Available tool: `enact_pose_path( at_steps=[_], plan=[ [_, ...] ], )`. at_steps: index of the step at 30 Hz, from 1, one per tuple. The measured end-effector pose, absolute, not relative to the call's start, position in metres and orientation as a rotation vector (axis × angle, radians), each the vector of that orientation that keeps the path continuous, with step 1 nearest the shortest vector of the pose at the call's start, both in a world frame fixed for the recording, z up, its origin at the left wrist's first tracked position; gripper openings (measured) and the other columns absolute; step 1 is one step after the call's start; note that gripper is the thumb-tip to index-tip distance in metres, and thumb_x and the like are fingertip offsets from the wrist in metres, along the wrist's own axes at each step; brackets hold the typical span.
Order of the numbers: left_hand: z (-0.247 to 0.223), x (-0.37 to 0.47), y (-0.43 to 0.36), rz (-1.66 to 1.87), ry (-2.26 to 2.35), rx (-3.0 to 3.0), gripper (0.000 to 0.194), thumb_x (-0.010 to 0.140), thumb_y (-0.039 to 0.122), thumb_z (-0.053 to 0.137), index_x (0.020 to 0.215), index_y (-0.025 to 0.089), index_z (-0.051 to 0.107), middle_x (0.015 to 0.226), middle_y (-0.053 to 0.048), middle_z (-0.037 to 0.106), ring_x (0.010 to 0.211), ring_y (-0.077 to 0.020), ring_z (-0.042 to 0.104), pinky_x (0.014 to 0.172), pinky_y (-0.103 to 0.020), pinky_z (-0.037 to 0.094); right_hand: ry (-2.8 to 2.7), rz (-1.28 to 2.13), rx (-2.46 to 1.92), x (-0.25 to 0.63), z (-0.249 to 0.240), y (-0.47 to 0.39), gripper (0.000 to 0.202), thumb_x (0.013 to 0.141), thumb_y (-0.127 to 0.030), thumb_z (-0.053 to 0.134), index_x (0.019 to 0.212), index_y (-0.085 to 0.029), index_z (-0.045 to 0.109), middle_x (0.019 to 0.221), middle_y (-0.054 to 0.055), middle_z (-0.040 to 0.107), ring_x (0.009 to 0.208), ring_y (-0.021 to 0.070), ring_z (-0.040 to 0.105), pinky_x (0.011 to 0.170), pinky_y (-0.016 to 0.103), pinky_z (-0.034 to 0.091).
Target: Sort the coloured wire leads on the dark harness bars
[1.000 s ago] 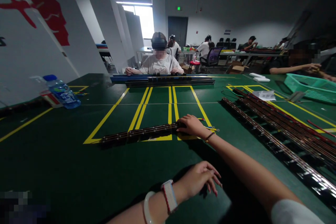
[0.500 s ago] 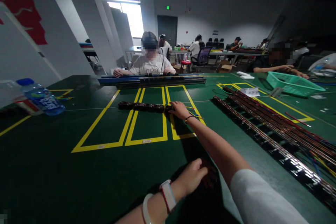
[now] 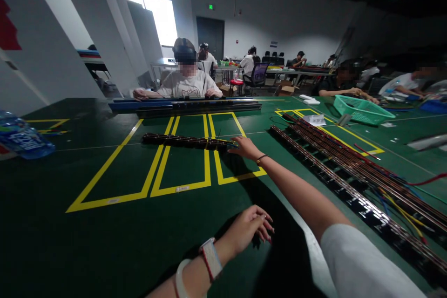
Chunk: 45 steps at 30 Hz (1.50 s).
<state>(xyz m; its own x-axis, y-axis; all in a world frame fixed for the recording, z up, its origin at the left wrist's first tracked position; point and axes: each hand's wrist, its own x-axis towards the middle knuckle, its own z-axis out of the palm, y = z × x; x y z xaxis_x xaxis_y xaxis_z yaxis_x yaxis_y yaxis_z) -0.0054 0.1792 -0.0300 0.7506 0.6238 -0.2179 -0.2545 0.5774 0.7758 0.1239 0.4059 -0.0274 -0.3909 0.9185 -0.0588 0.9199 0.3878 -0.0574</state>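
Note:
A dark, rod-like bundle (image 3: 178, 140) lies crosswise over the yellow tape frames (image 3: 179, 190) on the green table (image 3: 115, 242). At its right end, where thin wires show, my right hand (image 3: 244, 147) has its fingers and thumb closed around the wire end. Nearer to me, my left hand (image 3: 249, 228) hovers over the table with fingers apart and nothing in it; a watch and a pale bangle are on that arm. To the right lie long rows of dark strips with copper-coloured rods (image 3: 335, 172), with coloured wires among them.
A person (image 3: 186, 74) sits across the table behind long dark rails (image 3: 199, 108). A green basket (image 3: 363, 110) stands at the back right, near another person's hands. A blue-capped bottle's body (image 3: 26, 137) is at the left edge.
My right hand has shifted from the top of the bundle's end to the wires there. The fingers of my left hand have spread. The whole view has turned to the right.

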Motion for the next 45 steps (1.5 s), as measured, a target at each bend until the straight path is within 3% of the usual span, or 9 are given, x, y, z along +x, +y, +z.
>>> enact_pose_path(
  at_steps=[3,8,14,18,21,26,33,38,45],
  plan=[
    [-0.033,-0.005,0.177,0.562,0.495,0.788,0.029,0.084,0.036,0.047,0.095,0.009,0.047,0.083,-0.007,0.059,0.062,-0.0105,0.058,0.061,-0.023,0.042,2.606,-0.200,1.703,0.098,-0.043,0.423,0.068,0.077,-0.056,0.061,0.129,-0.014,0.049,0.120,0.013,0.050,0.109,0.0203,0.049,0.092,0.027,0.039],
    [-0.040,-0.004,0.178,0.566,0.481,0.777,0.028,0.082,0.036,0.050,0.093,0.010,0.047,0.084,-0.007,0.060,0.068,-0.0121,0.058,0.065,-0.025,0.043,2.624,-0.359,1.623,0.093,-0.049,0.441,0.045,0.083,-0.039,0.061,0.120,-0.014,0.056,0.113,0.009,0.054,0.100,0.0148,0.053,0.085,0.021,0.041],
    [-0.040,-0.004,0.180,0.552,0.464,0.772,0.023,0.085,0.030,0.044,0.096,0.010,0.047,0.084,-0.007,0.061,0.064,-0.0109,0.058,0.061,-0.023,0.042,2.651,-0.477,1.469,0.109,-0.043,0.451,0.045,0.080,-0.039,0.063,0.118,-0.015,0.057,0.110,0.007,0.056,0.096,0.0121,0.054,0.080,0.017,0.041],
    [-0.037,-0.005,0.180,0.545,0.465,0.771,0.023,0.086,0.029,0.044,0.096,0.009,0.048,0.086,-0.008,0.061,0.066,-0.0114,0.059,0.063,-0.024,0.043,2.651,-0.401,1.523,0.106,-0.047,0.454,0.046,0.084,-0.035,0.059,0.126,-0.016,0.053,0.118,0.008,0.052,0.106,0.0153,0.051,0.091,0.024,0.041],
    [-0.037,-0.005,0.180,0.548,0.466,0.767,0.025,0.086,0.029,0.045,0.098,0.008,0.049,0.087,-0.009,0.060,0.068,-0.0122,0.059,0.065,-0.025,0.044,2.650,-0.292,1.614,0.095,-0.053,0.449,0.047,0.088,-0.033,0.054,0.131,-0.015,0.048,0.127,0.010,0.046,0.117,0.0182,0.045,0.105,0.033,0.032],
    [-0.034,-0.006,0.180,0.549,0.488,0.770,0.029,0.088,0.032,0.043,0.100,0.007,0.049,0.086,-0.010,0.060,0.065,-0.0127,0.059,0.062,-0.025,0.043,2.641,-0.131,1.735,0.096,-0.039,0.420,0.076,0.081,-0.044,0.061,0.144,-0.014,0.030,0.144,0.012,0.022,0.134,0.0257,0.022,0.114,0.042,0.016],
    [-0.030,-0.007,0.182,0.531,0.505,0.788,0.027,0.090,0.030,0.041,0.099,0.006,0.048,0.089,-0.011,0.060,0.067,-0.0125,0.060,0.064,-0.025,0.043,2.266,0.523,2.033,0.224,0.032,0.321,0.064,0.084,-0.044,0.055,0.138,-0.013,0.038,0.132,0.015,0.038,0.125,0.0255,0.033,0.108,0.042,0.021],
    [-0.026,-0.010,0.183,0.509,0.518,0.851,0.027,0.092,0.029,0.038,0.101,0.006,0.048,0.091,-0.011,0.060,0.069,-0.0123,0.061,0.065,-0.025,0.043,1.542,0.811,2.293,0.321,0.067,0.225,0.064,0.085,-0.060,0.045,0.124,-0.009,0.047,0.114,0.018,0.048,0.107,0.0302,0.044,0.091,0.041,0.031],
    [-0.021,-0.012,0.181,0.506,0.532,0.874,0.026,0.092,0.028,0.037,0.102,0.007,0.048,0.093,-0.011,0.060,0.071,-0.0121,0.061,0.067,-0.026,0.044,1.340,0.554,2.327,0.372,0.065,0.169,0.053,0.087,-0.059,0.039,0.097,-0.010,0.056,0.094,0.014,0.056,0.090,0.0282,0.054,0.078,0.036,0.039]
  ],
)
